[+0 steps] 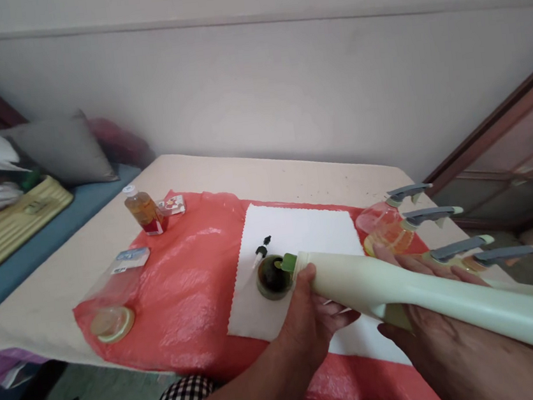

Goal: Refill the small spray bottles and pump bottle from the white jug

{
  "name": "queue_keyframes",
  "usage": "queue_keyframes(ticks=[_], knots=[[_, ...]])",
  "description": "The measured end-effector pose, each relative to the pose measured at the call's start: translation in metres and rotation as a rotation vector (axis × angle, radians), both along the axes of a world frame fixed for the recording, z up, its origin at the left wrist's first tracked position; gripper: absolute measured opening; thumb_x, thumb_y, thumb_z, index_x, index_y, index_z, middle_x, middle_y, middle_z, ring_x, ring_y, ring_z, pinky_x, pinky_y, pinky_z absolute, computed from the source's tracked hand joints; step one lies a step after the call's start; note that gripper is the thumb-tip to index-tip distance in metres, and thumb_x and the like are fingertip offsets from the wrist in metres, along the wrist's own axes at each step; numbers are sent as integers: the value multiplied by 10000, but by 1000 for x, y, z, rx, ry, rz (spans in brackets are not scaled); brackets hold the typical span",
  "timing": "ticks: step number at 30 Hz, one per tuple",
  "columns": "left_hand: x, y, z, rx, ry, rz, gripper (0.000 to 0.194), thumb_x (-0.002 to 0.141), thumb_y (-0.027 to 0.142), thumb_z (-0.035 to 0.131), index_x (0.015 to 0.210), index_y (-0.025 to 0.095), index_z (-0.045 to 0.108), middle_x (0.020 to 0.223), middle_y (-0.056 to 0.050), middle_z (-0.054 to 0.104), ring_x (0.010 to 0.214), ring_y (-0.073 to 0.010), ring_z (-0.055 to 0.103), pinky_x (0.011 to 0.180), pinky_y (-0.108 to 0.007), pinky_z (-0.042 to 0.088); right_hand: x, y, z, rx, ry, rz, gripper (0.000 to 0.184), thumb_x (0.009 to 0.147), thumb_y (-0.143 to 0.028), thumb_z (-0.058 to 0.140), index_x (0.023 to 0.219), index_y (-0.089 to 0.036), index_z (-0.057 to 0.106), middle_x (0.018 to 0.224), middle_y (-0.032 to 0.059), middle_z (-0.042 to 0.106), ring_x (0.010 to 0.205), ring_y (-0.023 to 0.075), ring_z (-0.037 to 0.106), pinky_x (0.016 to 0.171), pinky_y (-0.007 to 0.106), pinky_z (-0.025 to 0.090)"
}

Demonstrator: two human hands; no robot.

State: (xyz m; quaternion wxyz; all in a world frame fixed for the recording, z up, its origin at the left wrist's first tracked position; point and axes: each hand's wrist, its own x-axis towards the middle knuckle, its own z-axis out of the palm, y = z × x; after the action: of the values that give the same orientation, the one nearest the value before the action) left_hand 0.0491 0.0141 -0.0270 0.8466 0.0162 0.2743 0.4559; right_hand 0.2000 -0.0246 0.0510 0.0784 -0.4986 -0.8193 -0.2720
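Observation:
A large pale green plastic jug (366,275) lies tilted in both my hands, its neck pointing left and down. My left hand (308,314) supports the neck from below, thumb near the mouth. Around the jug's handle area my right hand (435,328) is closed, partly covered by the jug. A green piece (288,262) sticks out of the mouth; I cannot tell if it is a spout or a cap. It reaches the rim of a round glass jar (273,289) with dark contents. Beside the jar a small black-and-white dropper-like item (261,252) rests on a white cloth (247,305).
Red plastic sheeting (194,285) covers part of the table. Several spray bottles with grey triggers (432,214) stand at right. At left are a bottle of amber liquid (143,211), a small packet (172,205) and a clear bag (121,274) near a round lidded tub (113,324).

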Motion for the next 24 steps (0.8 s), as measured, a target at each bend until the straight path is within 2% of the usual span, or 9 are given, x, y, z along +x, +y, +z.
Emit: queue_keyframes(ticks=[3, 7, 13, 18, 24], knots=[[0, 0, -1, 11, -6, -9, 786, 694, 598, 704, 1302, 117, 566, 1351, -201, 576, 1160, -365, 574, 910, -443, 477, -1, 1, 1, 13, 12, 17, 651, 891, -220, 380, 1533, -117, 352, 1320, 215, 616, 1163, 433, 593, 988, 619, 446], [1, 0, -3, 27, -16, -18, 785, 688, 610, 705, 1293, 127, 574, 1345, -190, 578, 1148, -357, 575, 921, -447, 469, 0, 1, -1, 23, -14, 36, 673, 883, -201, 380, 1540, -72, 309, 1344, 247, 592, 1168, 441, 589, 985, 635, 451], [0, -2, -3, 41, -23, -20, 748, 725, 601, 682, 1296, 132, 570, 1353, -190, 577, 1145, -348, 579, 936, -454, 466, 0, -2, -3, 24, 19, 16, 696, 903, -204, 340, 1585, -170, 206, 1347, 201, 609, 1177, 434, 595, 980, 646, 461], [-1, -2, 1, 40, -16, -16, 712, 748, 586, 663, 1290, 132, 577, 1346, -187, 584, 1133, -345, 586, 927, -450, 469, -5, -4, 3, -16, 20, -12, 746, 904, -155, 317, 1588, -105, 23, 1361, 247, 589, 1194, 451, 590, 985, 644, 459], [0, -3, 0, 36, -22, -14, 707, 729, 597, 683, 1256, 132, 604, 1297, -186, 609, 1126, -354, 587, 933, -467, 469, -8, -4, 5, 21, 3, -22, 762, 904, -144, 328, 1585, -112, -11, 1329, 251, 611, 1160, 450, 611, 984, 651, 465]])
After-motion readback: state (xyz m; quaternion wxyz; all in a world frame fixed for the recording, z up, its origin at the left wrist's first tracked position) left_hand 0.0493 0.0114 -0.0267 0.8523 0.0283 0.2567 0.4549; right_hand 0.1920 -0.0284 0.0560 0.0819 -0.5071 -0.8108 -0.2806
